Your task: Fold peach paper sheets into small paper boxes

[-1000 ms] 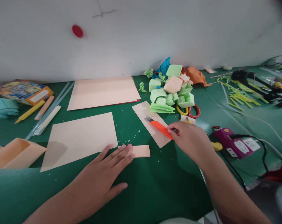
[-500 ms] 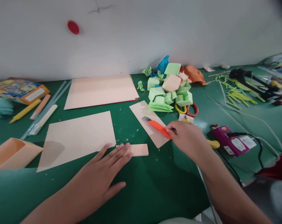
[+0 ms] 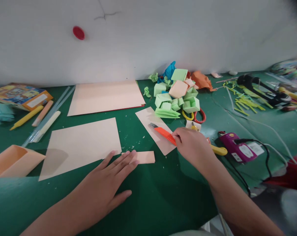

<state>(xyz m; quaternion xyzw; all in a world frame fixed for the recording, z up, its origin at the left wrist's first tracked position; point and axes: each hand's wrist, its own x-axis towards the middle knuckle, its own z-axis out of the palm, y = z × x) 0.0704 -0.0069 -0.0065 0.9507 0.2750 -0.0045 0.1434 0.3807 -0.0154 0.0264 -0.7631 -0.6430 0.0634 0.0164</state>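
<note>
My left hand (image 3: pixel 108 182) lies flat with its fingers stretched over a small folded peach paper strip (image 3: pixel 147 157). Its index finger also touches the lower edge of a larger peach sheet (image 3: pixel 86 144). My right hand (image 3: pixel 194 142) is closed around the rear end of an orange box cutter (image 3: pixel 164 134). The cutter's metal tip points up and left over a narrow peach paper piece (image 3: pixel 148 117) on the green table (image 3: pixel 143 203). An open folded peach paper form (image 3: pixel 17 162) stands at the left edge.
Folded green paper boxes (image 3: pixel 190 104) are heaped at the back, with scissors (image 3: pixel 200 115) beside them. A glue gun's yellow handle (image 3: pixel 219 150) and a purple power adapter (image 3: pixel 239 147) with cables lie right. A stack of peach sheets (image 3: pixel 106 96) lies near the wall, glue sticks (image 3: pixel 53 113) left.
The view has shifted slightly. Both hands keep almost the same places, the left on the strip and the right on the box cutter.
</note>
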